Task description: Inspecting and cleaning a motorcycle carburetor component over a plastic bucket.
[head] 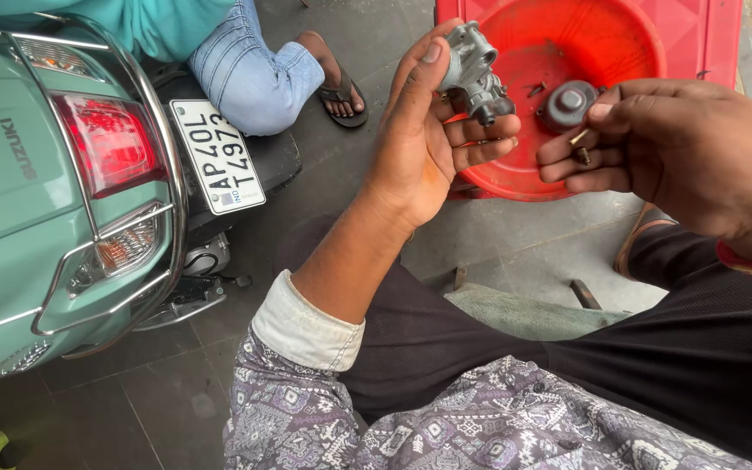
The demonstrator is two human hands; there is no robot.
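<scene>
The left hand holds a grey metal carburettor, grip clamped around it. The right hand pinches a small brass screw above the red tub.

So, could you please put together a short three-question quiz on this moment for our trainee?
1. True or false: the left hand holds the grey metal carburettor body up over the red tub.
2. What does the right hand pinch between its fingertips?
A. a small brass-coloured part
B. a spanner
C. a rag
3. Fill in: a round grey metal cap lies inside the red ____.

Key
1. True.
2. A: a small brass-coloured part, too small to tell more exactly.
3. Tub.
</scene>
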